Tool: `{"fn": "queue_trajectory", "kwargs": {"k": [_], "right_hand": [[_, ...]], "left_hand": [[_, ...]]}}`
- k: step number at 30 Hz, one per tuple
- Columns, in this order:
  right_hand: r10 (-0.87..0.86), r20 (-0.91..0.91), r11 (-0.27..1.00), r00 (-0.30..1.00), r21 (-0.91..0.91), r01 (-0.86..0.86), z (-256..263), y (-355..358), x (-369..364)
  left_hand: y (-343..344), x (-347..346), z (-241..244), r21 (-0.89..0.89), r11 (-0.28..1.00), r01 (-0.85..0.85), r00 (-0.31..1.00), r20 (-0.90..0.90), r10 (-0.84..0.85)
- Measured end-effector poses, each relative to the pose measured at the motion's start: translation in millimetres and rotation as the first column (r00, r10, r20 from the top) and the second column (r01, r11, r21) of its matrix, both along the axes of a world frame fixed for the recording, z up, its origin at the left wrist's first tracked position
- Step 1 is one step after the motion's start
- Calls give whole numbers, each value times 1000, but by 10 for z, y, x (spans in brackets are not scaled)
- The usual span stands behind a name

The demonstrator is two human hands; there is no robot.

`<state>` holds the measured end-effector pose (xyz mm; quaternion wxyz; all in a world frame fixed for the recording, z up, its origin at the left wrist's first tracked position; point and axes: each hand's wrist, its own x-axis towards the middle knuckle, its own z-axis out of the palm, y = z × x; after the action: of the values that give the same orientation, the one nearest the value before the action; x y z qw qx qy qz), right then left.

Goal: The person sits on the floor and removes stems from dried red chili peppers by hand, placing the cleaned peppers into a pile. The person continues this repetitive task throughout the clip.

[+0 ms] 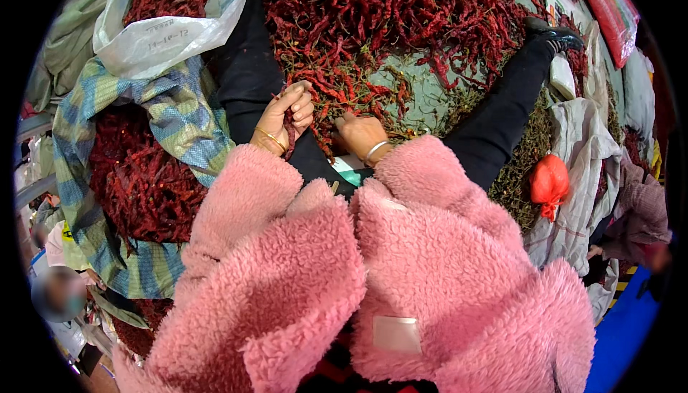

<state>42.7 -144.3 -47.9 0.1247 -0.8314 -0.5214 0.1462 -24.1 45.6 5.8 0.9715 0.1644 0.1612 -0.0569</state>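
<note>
My left hand (pixel 289 116), with a gold-coloured bracelet at the wrist, is closed on dried red chili peppers (pixel 291 143); one hangs below the palm and bits stick out above the fingers. To its right my right hand (pixel 359 134), wearing a silver-coloured bangle, reaches low over loose peppers and stems between my legs. Its fingertips are partly hidden, and I cannot tell whether they pinch anything. A large heap of dried red chili peppers (pixel 387 6) spreads beyond both hands. Scattered peppers and stems lie on a pale green sheet (pixel 427 92) just past my right hand.
At left stand a blue-and-green checked woven sack (pixel 80 178) and a white woven sack (pixel 172 43), both holding red peppers. Dry stems (pixel 516 188) are piled beside my right leg, near a tied orange plastic bag (pixel 549 182) and a whitish sack (pixel 578 140). Other people are at both edges.
</note>
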Motion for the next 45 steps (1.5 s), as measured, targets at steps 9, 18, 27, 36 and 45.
{"fn": "queue_trajectory", "kwargs": {"k": [9,18,27,36,45], "right_hand": [[-77,-23,956,997,-286,67,-16,178,10],[-335,-205,929,920,-231,288,268,-306,253],[-278,-839,734,468,129,667,179,-708,310],[-92,-961,613,-261,-261,746,453,-699,384],[-229,-972,691,52,-125,712,370,-702,317]], "left_hand": [[-22,-3,1,108,994,3,998,-68,4],[-142,17,89,428,893,142,954,-300,-8],[-673,215,-20,480,-663,574,569,-816,-98],[-534,122,-538,870,-349,348,837,-456,-302],[-546,67,35,370,797,478,859,-388,-335]]}}
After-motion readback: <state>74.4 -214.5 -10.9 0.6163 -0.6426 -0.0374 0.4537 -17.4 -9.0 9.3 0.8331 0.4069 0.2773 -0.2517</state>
